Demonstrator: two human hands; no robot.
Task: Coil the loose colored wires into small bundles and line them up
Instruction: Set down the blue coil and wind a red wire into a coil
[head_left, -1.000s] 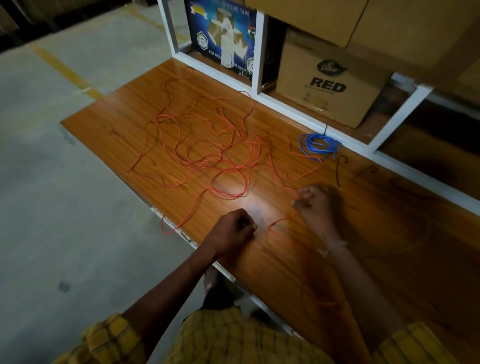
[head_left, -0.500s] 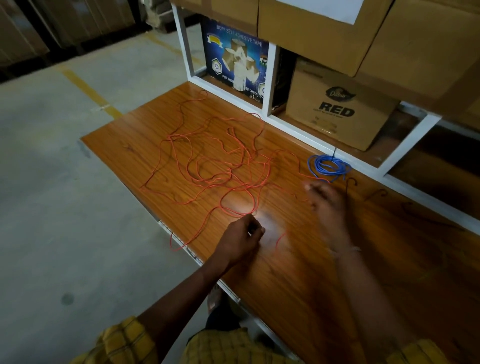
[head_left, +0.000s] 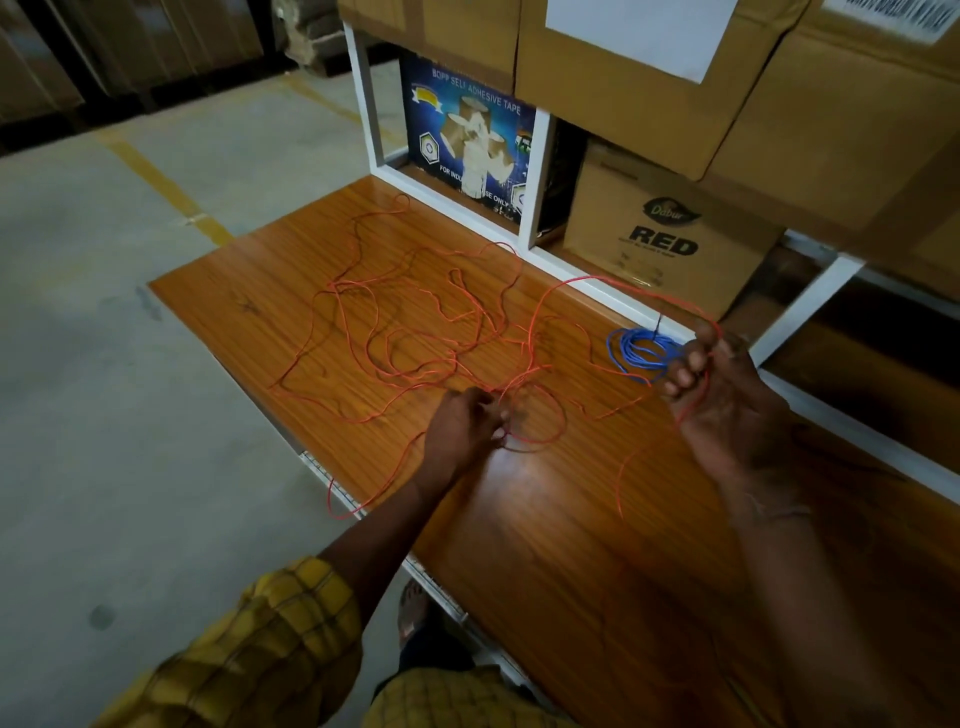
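Note:
A long orange wire (head_left: 415, 332) lies in loose tangled loops across the left and middle of the wooden table (head_left: 571, 519). My left hand (head_left: 462, 423) pinches a small loop of this wire just above the table's middle. My right hand (head_left: 722, 395) is raised to the right, fingers curled round a strand of the same wire, which arcs up and left from it. A blue wire (head_left: 636, 353), coiled into a small bundle, lies on the table by the back rail, just left of my right hand.
A white metal rack (head_left: 537, 171) stands along the table's back edge, holding a blue adhesive-tape box (head_left: 467, 145) and a brown "RED" carton (head_left: 665, 239). More cartons are stacked above. Concrete floor lies beyond the table's left edge.
My right hand has lifted off the table and moved right and back, pulling an orange strand up into an arc. My left hand has shifted forward onto a small loop.

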